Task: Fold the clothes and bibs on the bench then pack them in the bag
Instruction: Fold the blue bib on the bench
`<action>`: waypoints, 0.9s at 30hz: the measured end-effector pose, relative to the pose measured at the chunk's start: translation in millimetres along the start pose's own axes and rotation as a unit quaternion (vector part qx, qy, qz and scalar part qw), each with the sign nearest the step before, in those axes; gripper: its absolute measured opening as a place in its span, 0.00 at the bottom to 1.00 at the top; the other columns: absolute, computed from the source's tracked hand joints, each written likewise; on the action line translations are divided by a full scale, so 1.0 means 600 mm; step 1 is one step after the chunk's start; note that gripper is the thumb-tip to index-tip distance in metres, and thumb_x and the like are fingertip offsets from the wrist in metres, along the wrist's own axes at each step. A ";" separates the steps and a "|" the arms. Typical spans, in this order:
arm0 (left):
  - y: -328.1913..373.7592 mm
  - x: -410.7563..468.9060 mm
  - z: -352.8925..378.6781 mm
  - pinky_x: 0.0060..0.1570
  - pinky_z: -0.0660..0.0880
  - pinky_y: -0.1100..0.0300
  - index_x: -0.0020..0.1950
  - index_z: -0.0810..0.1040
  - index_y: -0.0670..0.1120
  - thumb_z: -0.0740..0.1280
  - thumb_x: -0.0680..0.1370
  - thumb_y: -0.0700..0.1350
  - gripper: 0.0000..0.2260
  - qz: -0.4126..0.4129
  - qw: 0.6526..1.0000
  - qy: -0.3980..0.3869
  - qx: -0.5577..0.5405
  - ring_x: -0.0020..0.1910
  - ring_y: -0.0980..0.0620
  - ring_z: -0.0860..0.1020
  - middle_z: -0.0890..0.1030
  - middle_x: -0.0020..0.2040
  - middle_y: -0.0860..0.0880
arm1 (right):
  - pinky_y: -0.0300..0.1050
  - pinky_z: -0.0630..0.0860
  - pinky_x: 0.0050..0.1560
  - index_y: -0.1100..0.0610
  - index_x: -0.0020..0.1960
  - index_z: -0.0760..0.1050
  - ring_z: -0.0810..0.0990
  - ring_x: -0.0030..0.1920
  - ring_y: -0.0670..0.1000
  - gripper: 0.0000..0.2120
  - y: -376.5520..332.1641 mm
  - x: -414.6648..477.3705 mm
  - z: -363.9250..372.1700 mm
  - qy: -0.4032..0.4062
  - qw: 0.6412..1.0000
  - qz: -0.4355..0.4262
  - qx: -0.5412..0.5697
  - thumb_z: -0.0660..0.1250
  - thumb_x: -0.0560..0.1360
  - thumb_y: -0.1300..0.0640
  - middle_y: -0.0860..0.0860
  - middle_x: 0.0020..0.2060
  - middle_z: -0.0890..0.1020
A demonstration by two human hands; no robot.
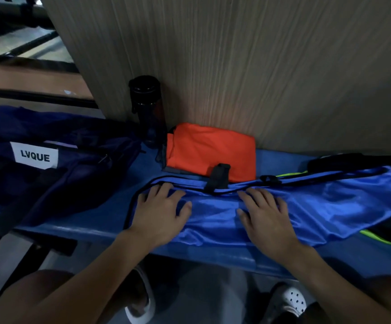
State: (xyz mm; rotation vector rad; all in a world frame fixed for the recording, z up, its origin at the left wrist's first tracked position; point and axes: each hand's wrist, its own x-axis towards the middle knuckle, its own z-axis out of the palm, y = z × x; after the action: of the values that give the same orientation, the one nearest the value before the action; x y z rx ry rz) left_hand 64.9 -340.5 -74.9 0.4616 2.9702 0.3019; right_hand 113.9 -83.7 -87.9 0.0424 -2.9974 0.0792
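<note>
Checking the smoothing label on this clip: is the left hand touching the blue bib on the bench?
Touching. The head view shows the left hand lying flat on the blue bib, fingers spread over its black-trimmed end, with no gap visible.

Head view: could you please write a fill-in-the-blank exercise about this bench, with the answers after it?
1. The left hand and right hand lie flat on the ___ bib.
2. The bottle stands between the bag and the folded ___ cloth.
3. The bag's white label reads ___.
Answers: blue; orange; LVQUE.
</note>
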 end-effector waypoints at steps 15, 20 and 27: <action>-0.025 0.015 0.046 0.74 0.42 0.34 0.80 0.39 0.61 0.32 0.73 0.65 0.34 -0.006 0.996 -0.034 0.085 0.80 0.46 0.38 0.42 0.81 0.45 | 0.63 0.42 0.76 0.45 0.80 0.48 0.42 0.79 0.50 0.33 0.033 -0.014 0.037 -0.097 0.995 0.004 -0.010 0.36 0.77 0.35 0.50 0.80 0.49; -0.041 -0.004 0.040 0.74 0.46 0.35 0.80 0.39 0.61 0.33 0.73 0.65 0.34 0.024 0.993 -0.043 0.103 0.81 0.46 0.41 0.44 0.82 0.45 | 0.64 0.53 0.69 0.48 0.75 0.65 0.63 0.75 0.55 0.29 0.008 -0.052 0.042 -0.092 0.995 0.025 -0.028 0.49 0.78 0.38 0.53 0.74 0.68; -0.009 0.005 0.020 0.57 0.71 0.44 0.65 0.77 0.48 0.54 0.79 0.55 0.21 0.128 0.981 0.127 0.072 0.58 0.43 0.75 0.75 0.60 0.47 | 0.57 0.65 0.59 0.51 0.63 0.76 0.72 0.60 0.55 0.24 0.019 -0.028 0.011 0.001 0.999 0.024 -0.033 0.50 0.78 0.42 0.50 0.60 0.75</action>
State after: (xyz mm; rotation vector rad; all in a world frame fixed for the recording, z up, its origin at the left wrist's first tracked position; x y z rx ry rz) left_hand 62.3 -342.5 -88.0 0.8907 3.1932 0.1823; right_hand 129.4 -72.6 -97.2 -0.0364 -2.9966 -0.0159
